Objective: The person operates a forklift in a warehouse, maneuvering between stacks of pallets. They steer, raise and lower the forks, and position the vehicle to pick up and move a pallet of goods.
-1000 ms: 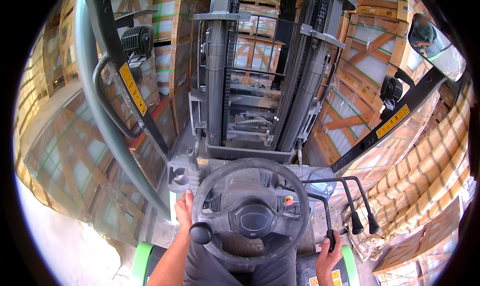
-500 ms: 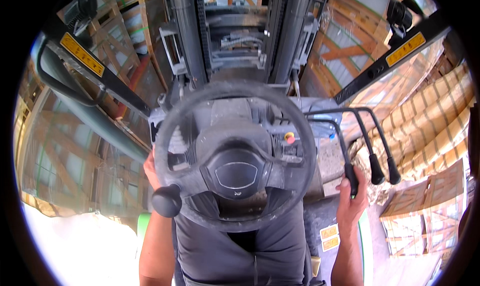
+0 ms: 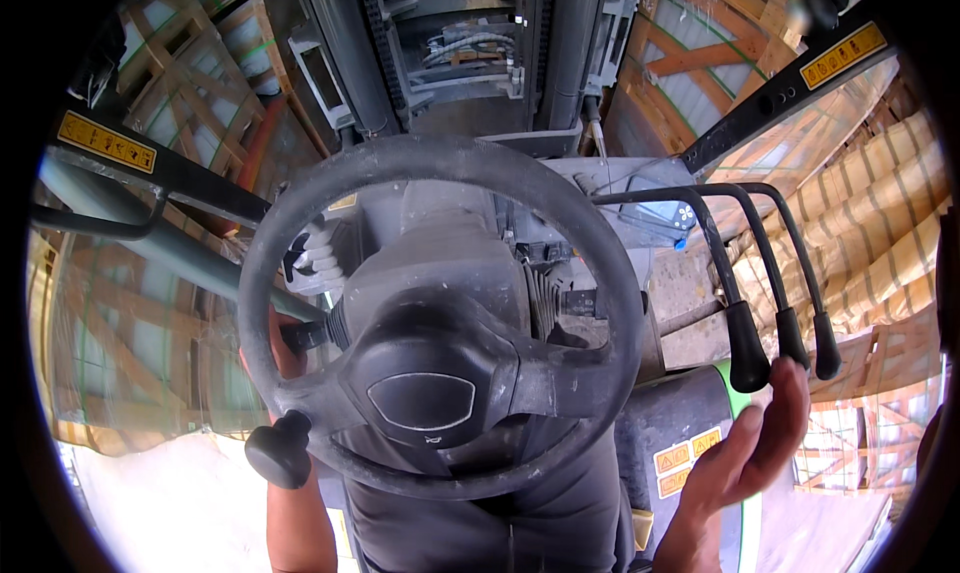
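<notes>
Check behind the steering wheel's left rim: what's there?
The left hand sits behind the steering wheel rim, mostly covered; only part of the palm shows. A black stalk lever pokes out beside it. Its fingers are hidden.

Bright daylight, overexposed lower left, fisheye-bent edges.

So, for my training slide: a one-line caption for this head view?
Forklift cab from above: left hand behind the steering wheel, right hand open just below three black-knobbed levers.
</notes>
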`<state>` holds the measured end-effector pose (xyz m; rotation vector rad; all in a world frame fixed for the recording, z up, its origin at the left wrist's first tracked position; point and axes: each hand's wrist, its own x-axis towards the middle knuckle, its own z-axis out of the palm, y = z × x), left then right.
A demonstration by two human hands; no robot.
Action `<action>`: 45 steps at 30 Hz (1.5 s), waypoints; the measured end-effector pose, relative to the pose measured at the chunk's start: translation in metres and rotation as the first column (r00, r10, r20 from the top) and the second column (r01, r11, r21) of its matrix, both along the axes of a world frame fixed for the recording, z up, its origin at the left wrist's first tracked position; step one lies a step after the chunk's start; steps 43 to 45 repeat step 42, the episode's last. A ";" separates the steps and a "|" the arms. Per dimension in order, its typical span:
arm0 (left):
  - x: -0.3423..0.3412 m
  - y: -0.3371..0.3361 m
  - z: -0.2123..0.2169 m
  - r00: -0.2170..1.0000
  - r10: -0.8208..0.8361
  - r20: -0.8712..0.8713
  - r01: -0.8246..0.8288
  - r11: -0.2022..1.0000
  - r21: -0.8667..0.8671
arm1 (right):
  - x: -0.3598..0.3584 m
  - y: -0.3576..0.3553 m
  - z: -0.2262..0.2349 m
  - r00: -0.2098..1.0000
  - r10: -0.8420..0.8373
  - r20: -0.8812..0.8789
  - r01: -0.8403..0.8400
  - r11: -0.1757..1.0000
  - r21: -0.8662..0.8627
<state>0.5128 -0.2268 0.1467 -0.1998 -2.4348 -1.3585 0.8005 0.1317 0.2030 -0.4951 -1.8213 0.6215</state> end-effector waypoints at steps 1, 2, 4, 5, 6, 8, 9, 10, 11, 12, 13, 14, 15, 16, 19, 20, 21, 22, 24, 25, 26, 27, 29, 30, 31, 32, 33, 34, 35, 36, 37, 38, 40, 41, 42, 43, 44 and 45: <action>-0.001 0.001 0.000 1.000 0.001 0.002 -0.001 1.000 -0.007 | 0.002 -0.009 0.006 0.999 0.011 0.030 -0.015 0.994 0.110; 0.007 -0.009 0.008 0.999 0.043 0.009 -0.043 0.999 -0.015 | 0.002 -0.019 0.014 0.976 0.217 0.029 -0.219 0.971 0.092; 0.000 -0.003 0.013 0.996 0.064 0.057 -0.067 0.997 0.046 | -0.015 -0.046 0.035 0.852 0.510 0.121 -0.519 0.853 0.060; -0.012 0.016 0.006 0.995 0.041 0.090 -0.045 0.998 0.049 | -0.026 -0.064 0.049 0.831 0.532 0.160 -0.537 0.843 -0.014; 0.001 0.005 0.014 0.988 0.103 0.114 -0.106 0.994 0.018 | -0.038 -0.081 0.053 0.753 0.648 0.115 -0.647 0.761 -0.054; 0.000 0.009 0.005 0.999 -0.019 -0.048 0.018 0.999 -0.027 | -0.061 -0.111 0.051 0.659 0.738 0.144 -0.740 0.671 -0.052; 0.002 0.013 0.004 1.000 -0.013 -0.012 0.014 0.995 0.099 | -0.074 -0.129 0.047 0.636 0.770 0.058 -0.771 0.636 0.013; 0.002 0.016 0.002 1.000 -0.013 0.020 0.009 0.974 0.225 | -0.076 -0.139 0.058 0.571 0.801 0.178 -0.816 0.578 0.019; -0.002 0.017 -0.001 0.999 -0.033 -0.021 0.036 0.983 0.179 | -0.083 -0.152 0.061 0.543 0.816 0.198 -0.836 0.547 0.037; -0.004 0.018 0.000 0.997 -0.051 -0.060 0.058 0.990 0.129 | -0.091 -0.166 0.059 0.515 0.829 0.219 -0.854 0.517 0.054; -0.001 0.031 0.009 0.999 -0.048 0.004 0.047 0.981 0.189 | -0.094 -0.177 0.054 0.477 0.838 0.266 -0.874 0.485 0.038; -0.007 0.022 -0.003 0.997 -0.013 0.074 -0.004 0.974 0.224 | -0.096 -0.186 0.054 0.419 0.856 0.303 -0.901 0.434 0.020; -0.008 0.023 -0.005 0.997 -0.008 0.082 -0.010 0.975 0.222 | -0.103 -0.192 0.053 0.420 0.857 0.300 -0.904 0.422 0.061; -0.008 0.024 -0.006 0.996 -0.001 0.094 -0.019 0.975 0.220 | -0.110 -0.195 0.052 0.457 0.845 0.278 -0.889 0.440 0.123; -0.007 0.027 -0.003 0.992 0.058 0.116 -0.081 0.975 0.208 | -0.131 -0.206 0.039 0.543 0.794 0.276 -0.839 0.499 0.215; -0.009 0.024 -0.008 0.991 0.064 0.121 -0.089 0.971 0.222 | -0.135 -0.211 0.035 0.541 0.793 0.281 -0.840 0.490 0.233; -0.007 0.026 -0.007 0.990 0.053 0.130 -0.082 0.969 0.232 | -0.138 -0.213 0.032 0.551 0.784 0.285 -0.833 0.496 0.245; -0.005 0.029 -0.005 0.989 0.045 0.138 -0.078 0.967 0.242 | -0.139 -0.214 0.029 0.558 0.778 0.289 -0.828 0.498 0.258; -0.008 0.031 -0.001 0.995 0.036 0.096 -0.057 0.973 0.226 | -0.142 -0.213 0.026 0.578 0.772 0.263 -0.813 0.518 0.266; -0.009 0.034 -0.006 0.996 0.024 0.088 -0.043 0.975 0.216 | -0.141 -0.211 0.024 0.592 0.762 0.261 -0.803 0.531 0.272; -0.014 0.037 -0.009 0.998 0.034 0.056 -0.043 0.983 0.177 | -0.141 -0.209 0.024 0.606 0.752 0.258 -0.792 0.543 0.279; -0.017 0.046 -0.009 0.998 0.025 0.064 -0.036 0.984 0.173 | -0.144 -0.204 0.023 0.633 0.743 0.219 -0.769 0.570 0.291; -0.020 0.044 -0.009 0.997 0.031 0.071 -0.042 0.986 0.161 | -0.145 -0.203 0.024 0.628 0.747 0.217 -0.772 0.561 0.299; -0.022 0.038 -0.015 0.997 0.034 0.072 -0.046 0.986 0.162 | -0.145 -0.205 0.025 0.621 0.752 0.219 -0.777 0.556 0.296; -0.026 0.032 -0.022 0.995 0.075 0.070 -0.082 0.991 0.108 | -0.143 -0.206 0.027 0.620 0.754 0.215 -0.777 0.555 0.296; -0.028 0.026 -0.026 0.998 0.058 0.037 -0.064 0.980 0.188 | -0.144 -0.208 0.029 0.600 0.773 0.208 -0.793 0.540 0.282; -0.023 0.036 -0.015 0.996 0.045 0.082 -0.063 0.973 0.224 | -0.149 -0.206 0.023 0.610 0.764 0.209 -0.786 0.551 0.281; -0.022 0.029 -0.018 0.993 0.064 0.103 -0.089 0.963 0.254 | -0.151 -0.211 0.015 0.599 0.773 0.209 -0.796 0.546 0.262; -0.014 0.037 -0.013 0.997 0.024 0.069 -0.042 0.960 0.276 | -0.153 -0.207 0.012 0.602 0.773 0.201 -0.794 0.553 0.255; -0.016 0.032 -0.018 0.988 -0.087 -0.124 0.117 0.958 0.263 | -0.149 -0.205 0.018 0.591 0.785 0.186 -0.802 0.546 0.243; -0.020 0.037 -0.016 0.997 -0.072 -0.027 0.076 0.968 0.240 | -0.149 -0.199 0.019 0.617 0.767 0.175 -0.780 0.567 0.265; -0.022 0.043 -0.008 0.994 -0.103 -0.032 0.107 0.967 0.233 | -0.149 -0.197 0.020 0.644 0.748 0.159 -0.755 0.587 0.293; -0.026 0.046 0.002 0.989 -0.146 -0.029 0.149 0.965 0.215 | -0.159 -0.196 0.017 0.677 0.725 0.127 -0.722 0.620 0.306; -0.034 0.027 -0.008 0.993 -0.109 -0.041 0.113 0.989 0.098 | -0.161 -0.201 0.015 0.674 0.730 0.110 -0.722 0.620 0.307; -0.029 0.023 -0.017 0.994 -0.103 -0.019 0.105 0.991 0.087 | -0.163 -0.203 0.012 0.670 0.735 0.106 -0.726 0.619 0.299; -0.029 0.023 -0.017 0.994 -0.103 -0.019 0.105 0.991 0.087 | -0.163 -0.203 0.012 0.670 0.735 0.106 -0.726 0.619 0.299; -0.029 0.023 -0.017 0.994 -0.103 -0.019 0.105 0.991 0.087 | -0.163 -0.203 0.012 0.670 0.735 0.106 -0.726 0.619 0.299; -0.029 0.023 -0.017 0.994 -0.103 -0.019 0.105 0.991 0.087 | -0.163 -0.203 0.012 0.670 0.735 0.106 -0.726 0.619 0.299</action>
